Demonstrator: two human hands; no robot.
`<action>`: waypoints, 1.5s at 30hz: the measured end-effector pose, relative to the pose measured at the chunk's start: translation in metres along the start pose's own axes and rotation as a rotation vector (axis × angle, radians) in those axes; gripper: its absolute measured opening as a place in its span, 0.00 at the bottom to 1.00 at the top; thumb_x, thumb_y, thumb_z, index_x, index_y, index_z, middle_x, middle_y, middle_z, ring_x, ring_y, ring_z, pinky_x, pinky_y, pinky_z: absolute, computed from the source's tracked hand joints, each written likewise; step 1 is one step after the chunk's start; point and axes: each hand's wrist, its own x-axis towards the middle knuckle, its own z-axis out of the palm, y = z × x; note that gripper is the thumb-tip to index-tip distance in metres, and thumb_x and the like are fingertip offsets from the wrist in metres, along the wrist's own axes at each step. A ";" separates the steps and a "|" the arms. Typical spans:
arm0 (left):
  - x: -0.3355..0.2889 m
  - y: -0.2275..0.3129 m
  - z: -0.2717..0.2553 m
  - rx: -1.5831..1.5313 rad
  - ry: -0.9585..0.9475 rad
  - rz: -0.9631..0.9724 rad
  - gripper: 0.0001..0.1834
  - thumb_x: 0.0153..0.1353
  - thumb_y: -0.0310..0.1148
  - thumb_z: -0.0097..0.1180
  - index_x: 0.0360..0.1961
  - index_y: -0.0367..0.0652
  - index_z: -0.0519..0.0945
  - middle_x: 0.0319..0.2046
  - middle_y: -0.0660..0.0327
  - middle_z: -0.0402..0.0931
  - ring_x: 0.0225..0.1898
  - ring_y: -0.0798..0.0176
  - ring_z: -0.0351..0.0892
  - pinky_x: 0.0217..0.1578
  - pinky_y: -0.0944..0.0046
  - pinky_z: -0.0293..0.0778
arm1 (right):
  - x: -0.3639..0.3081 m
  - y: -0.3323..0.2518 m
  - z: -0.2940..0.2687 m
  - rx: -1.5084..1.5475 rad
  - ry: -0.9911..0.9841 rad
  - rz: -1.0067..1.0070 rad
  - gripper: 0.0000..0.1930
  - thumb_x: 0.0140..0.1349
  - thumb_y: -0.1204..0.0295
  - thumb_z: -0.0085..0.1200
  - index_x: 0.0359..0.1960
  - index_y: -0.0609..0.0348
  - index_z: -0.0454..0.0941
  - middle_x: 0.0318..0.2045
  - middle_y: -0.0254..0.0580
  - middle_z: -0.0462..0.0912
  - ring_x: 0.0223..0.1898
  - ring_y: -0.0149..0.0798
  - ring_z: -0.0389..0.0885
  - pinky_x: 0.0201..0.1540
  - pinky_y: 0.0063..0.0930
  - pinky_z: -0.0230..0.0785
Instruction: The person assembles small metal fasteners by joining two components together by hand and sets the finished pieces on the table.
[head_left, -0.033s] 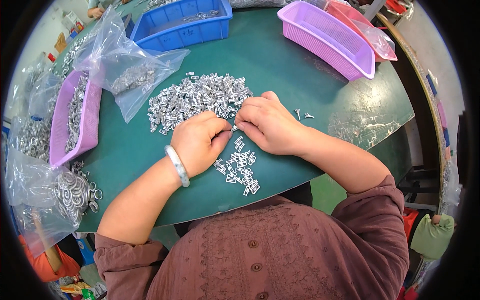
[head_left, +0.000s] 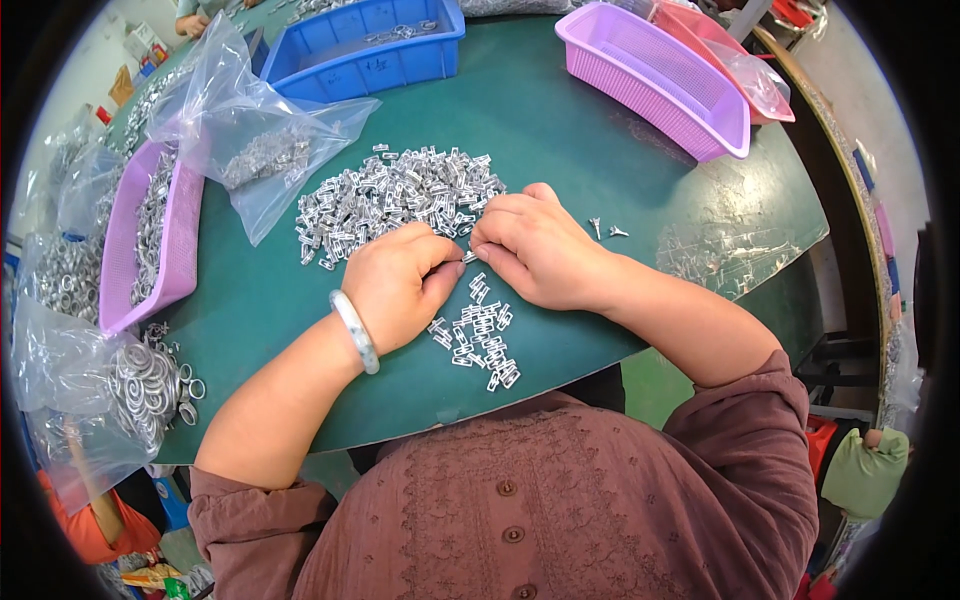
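My left hand (head_left: 398,282), with a pale bangle (head_left: 354,332) on its wrist, pinches at a small silvery metal piece (head_left: 469,257). From the other side my right hand (head_left: 535,250) closes its fingers and thumb on the same piece, which is mostly hidden between the fingertips. Just beyond the hands spreads a large heap of small silvery metal parts (head_left: 400,195), shaped like little rectangular frames. A smaller group of similar parts (head_left: 484,335) lies on the green tabletop (head_left: 560,350), between my forearms. Two slim metal bits (head_left: 607,230) lie right of my right hand.
A blue bin (head_left: 370,70) and a pink basket (head_left: 660,85) stand at the back. At left are a pink basket of metal parts (head_left: 185,240), a clear plastic bag (head_left: 270,150) and a pile of metal rings (head_left: 145,390). Other people sit around.
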 end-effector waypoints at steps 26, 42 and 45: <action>-0.001 0.001 -0.001 -0.088 -0.023 -0.074 0.04 0.49 0.23 0.64 0.28 0.40 0.82 0.23 0.61 0.72 0.20 0.67 0.72 0.22 0.67 0.69 | -0.002 0.012 -0.008 -0.016 0.039 0.003 0.07 0.52 0.74 0.59 0.33 0.55 0.78 0.32 0.35 0.77 0.38 0.41 0.75 0.47 0.34 0.60; 0.002 0.003 -0.002 -0.095 -0.018 -0.120 0.06 0.51 0.26 0.65 0.29 0.38 0.81 0.22 0.61 0.73 0.22 0.67 0.72 0.24 0.67 0.68 | 0.001 0.006 -0.004 0.119 0.121 -0.078 0.02 0.52 0.74 0.58 0.27 0.54 0.80 0.28 0.34 0.77 0.36 0.42 0.77 0.42 0.37 0.62; 0.000 -0.001 0.001 -0.092 -0.008 -0.076 0.05 0.52 0.25 0.65 0.29 0.38 0.81 0.23 0.60 0.73 0.23 0.65 0.72 0.24 0.66 0.68 | 0.002 0.004 -0.004 0.143 0.106 -0.101 0.02 0.51 0.74 0.58 0.28 0.54 0.79 0.28 0.34 0.77 0.36 0.42 0.77 0.42 0.37 0.62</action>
